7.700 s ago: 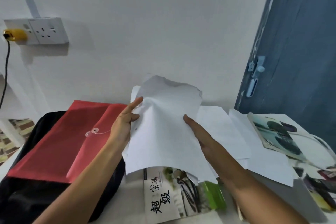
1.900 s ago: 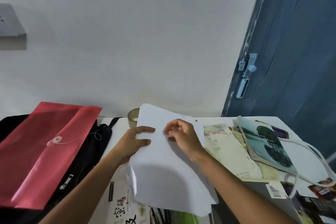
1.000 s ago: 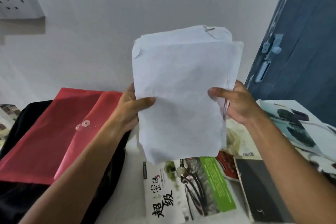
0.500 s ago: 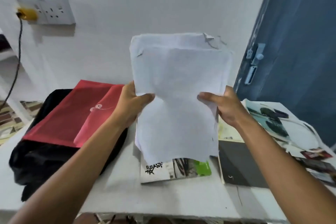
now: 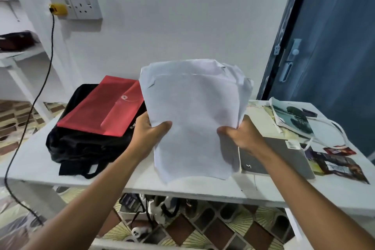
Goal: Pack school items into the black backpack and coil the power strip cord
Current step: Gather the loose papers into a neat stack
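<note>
I hold a stack of white papers [image 5: 192, 111] upright over the white table [image 5: 36, 164], its lower edge resting near the table's front. My left hand [image 5: 149, 130] grips the stack's left edge and my right hand [image 5: 238, 135] grips its right edge. The black backpack [image 5: 85, 146] lies flat at the left of the table with a red string-tie envelope [image 5: 101, 107] on top of it. A white cord [image 5: 332, 130] loops at the table's right. Below the table a white power strip [image 5: 154, 207] with cables is partly visible.
A grey notebook [image 5: 284, 158], magazines [image 5: 292, 117] and snack wrappers [image 5: 336, 164] lie on the right. A wall socket [image 5: 81, 6] holds a yellow plug [image 5: 57, 9] whose black cable hangs to the tiled floor at left. A blue door [image 5: 334, 46] stands at the right.
The stack of papers has come down from chest height toward the table, both hands still on its edges. The view has pulled back, showing the table's front edge and the floor under it.
</note>
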{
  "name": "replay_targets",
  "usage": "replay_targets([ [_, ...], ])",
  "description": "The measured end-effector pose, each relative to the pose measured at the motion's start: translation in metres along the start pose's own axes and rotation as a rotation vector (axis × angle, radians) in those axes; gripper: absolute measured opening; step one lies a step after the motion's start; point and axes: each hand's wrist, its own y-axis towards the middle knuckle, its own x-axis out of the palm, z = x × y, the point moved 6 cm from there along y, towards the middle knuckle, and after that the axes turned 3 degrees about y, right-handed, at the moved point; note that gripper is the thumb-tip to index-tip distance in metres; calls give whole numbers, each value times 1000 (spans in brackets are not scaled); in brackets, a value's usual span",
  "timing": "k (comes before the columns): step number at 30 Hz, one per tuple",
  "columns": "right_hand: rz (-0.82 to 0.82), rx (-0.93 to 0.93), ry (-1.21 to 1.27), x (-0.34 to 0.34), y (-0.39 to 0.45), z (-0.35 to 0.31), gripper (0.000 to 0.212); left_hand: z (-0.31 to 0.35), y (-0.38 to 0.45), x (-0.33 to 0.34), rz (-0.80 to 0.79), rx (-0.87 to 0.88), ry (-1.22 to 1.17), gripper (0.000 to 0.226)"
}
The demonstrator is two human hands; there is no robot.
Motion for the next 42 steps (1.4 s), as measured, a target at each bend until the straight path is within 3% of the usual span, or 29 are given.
replay_targets([
  [10,27,30,237,0,-30,20,21,-5,-20,12,-81,-12,-54,21],
  [20,12,54,205,9,-43,32,8,-19,-29,8,-99,-95,98,33],
  [25,5,84,173,16,-48,49,9,-46,-43,7,-200,-221,293,33],
  [31,85,65,206,17,-43,50,23,-40,-44,7,-180,-207,415,28],
  [35,53,119,157,26,-46,61,10,-41,-51,11,-188,-189,495,45],
  [42,67,77,119,28,-47,60,18,-52,-51,5,-180,-211,513,37],
])
